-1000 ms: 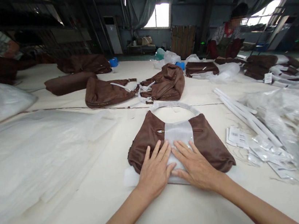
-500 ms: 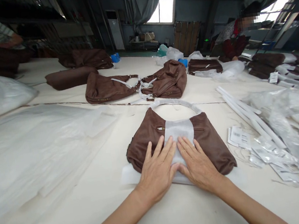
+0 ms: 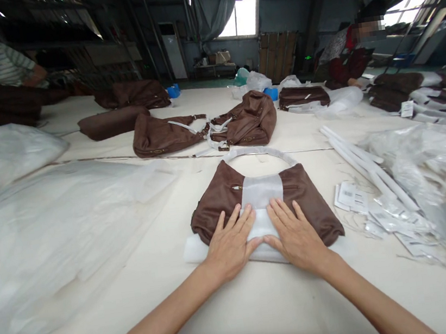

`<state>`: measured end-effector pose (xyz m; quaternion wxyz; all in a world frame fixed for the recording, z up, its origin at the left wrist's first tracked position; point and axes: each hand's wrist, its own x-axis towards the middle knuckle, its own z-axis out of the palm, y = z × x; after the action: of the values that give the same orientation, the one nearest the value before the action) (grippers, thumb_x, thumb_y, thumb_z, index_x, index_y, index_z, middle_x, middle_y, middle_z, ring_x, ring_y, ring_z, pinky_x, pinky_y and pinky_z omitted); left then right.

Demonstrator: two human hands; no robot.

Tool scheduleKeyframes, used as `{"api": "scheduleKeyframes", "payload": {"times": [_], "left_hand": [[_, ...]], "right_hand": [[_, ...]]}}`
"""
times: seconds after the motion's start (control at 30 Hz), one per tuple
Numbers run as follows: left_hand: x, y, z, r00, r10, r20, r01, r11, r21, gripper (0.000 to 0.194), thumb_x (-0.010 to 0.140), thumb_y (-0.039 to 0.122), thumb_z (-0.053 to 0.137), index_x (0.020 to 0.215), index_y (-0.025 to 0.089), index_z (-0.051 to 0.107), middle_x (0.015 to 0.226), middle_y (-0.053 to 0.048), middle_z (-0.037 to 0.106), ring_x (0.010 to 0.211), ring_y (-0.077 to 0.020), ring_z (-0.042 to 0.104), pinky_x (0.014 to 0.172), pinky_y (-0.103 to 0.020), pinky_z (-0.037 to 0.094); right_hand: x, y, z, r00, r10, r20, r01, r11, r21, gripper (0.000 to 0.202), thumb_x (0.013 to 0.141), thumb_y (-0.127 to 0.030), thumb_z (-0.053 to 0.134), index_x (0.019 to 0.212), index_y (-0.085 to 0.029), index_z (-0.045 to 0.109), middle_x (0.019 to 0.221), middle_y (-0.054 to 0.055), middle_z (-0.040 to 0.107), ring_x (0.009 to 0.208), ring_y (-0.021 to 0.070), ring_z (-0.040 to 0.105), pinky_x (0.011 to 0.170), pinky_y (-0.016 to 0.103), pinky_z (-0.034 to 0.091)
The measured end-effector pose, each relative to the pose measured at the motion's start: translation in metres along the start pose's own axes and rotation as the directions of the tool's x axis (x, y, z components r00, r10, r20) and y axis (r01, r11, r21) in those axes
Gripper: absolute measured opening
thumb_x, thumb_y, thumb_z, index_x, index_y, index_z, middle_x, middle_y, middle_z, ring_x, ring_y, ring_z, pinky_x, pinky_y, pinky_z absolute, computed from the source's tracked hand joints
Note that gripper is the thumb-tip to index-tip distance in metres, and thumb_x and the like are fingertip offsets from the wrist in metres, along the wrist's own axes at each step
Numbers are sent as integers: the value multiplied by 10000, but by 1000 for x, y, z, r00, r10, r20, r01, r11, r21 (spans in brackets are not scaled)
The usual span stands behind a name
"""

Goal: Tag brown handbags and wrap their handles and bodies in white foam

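A brown handbag point(image 3: 313, 199) lies flat on the pale table in front of me, its strap point(image 3: 259, 150) wrapped in white material and arched away from me. Around its middle runs a band of white wrapping sheet point(image 3: 262, 188), and more of this sheet sticks out beneath the bag's lower edge. My left hand point(image 3: 230, 243) rests flat on the bag's lower left-centre, fingers spread. Opposite it, my right hand point(image 3: 295, 234) presses flat on the lower right-centre, fingers stretched out. Both thumbs point inward over the white sheet, nearly meeting. A small zip pull point(image 3: 236, 187) shows at upper left.
Clear plastic sheeting point(image 3: 61, 248) covers the table's left side. At right lie white tubes point(image 3: 371, 169), paper tags point(image 3: 350, 198) and crumpled plastic point(image 3: 431, 161). Beyond are several brown bags point(image 3: 255, 119). Two people work at the table's far sides, left point(image 3: 7, 61) and right point(image 3: 342, 58).
Both hands have slid slightly toward me and a little apart at the fingertips, staying flat on the bag. More of the white band shows above them. The view has shifted slightly.
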<state>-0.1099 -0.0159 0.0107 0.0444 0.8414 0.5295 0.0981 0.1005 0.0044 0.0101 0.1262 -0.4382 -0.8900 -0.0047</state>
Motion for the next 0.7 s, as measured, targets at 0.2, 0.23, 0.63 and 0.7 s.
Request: {"api": "scheduleKeyframes", "payload": {"times": [0.2,0.23,0.63,0.7], "left_hand": [[4,-24,-49,976,-197,-94,156,931,-331,558,991,530,259,1467,269,387,1582,-21,290,1476,-224,205,1218,-469,114],[6,-33,-55,942,-309,-132,231,880,-415,571,967,545,316,1446,252,422,1576,-31,309,1472,-229,219,1222,-446,109],[26,-84,-63,748,-513,420,542,108,-833,680,573,573,829,1056,125,663,983,-162,752,923,-357,712,823,-441,603],[21,-74,-64,747,-490,448,540,55,-840,677,580,545,837,1082,124,664,983,-153,755,943,-366,707,850,-445,601]], "right_hand": [[-26,14,-36,946,228,-233,-151,940,306,533,982,-439,399,1410,-129,460,1503,154,426,1420,271,347,1167,514,292],[-36,18,-43,906,333,-260,-218,896,386,523,967,-453,424,1390,-151,483,1481,146,457,1394,267,390,1160,496,314],[-149,-2,-40,306,846,437,-450,-276,849,524,629,-590,790,891,-151,674,940,101,739,968,299,683,970,426,519],[-144,-15,-32,272,791,549,-318,-464,826,587,566,-559,846,930,-133,672,951,125,748,957,305,699,973,453,510]]}}
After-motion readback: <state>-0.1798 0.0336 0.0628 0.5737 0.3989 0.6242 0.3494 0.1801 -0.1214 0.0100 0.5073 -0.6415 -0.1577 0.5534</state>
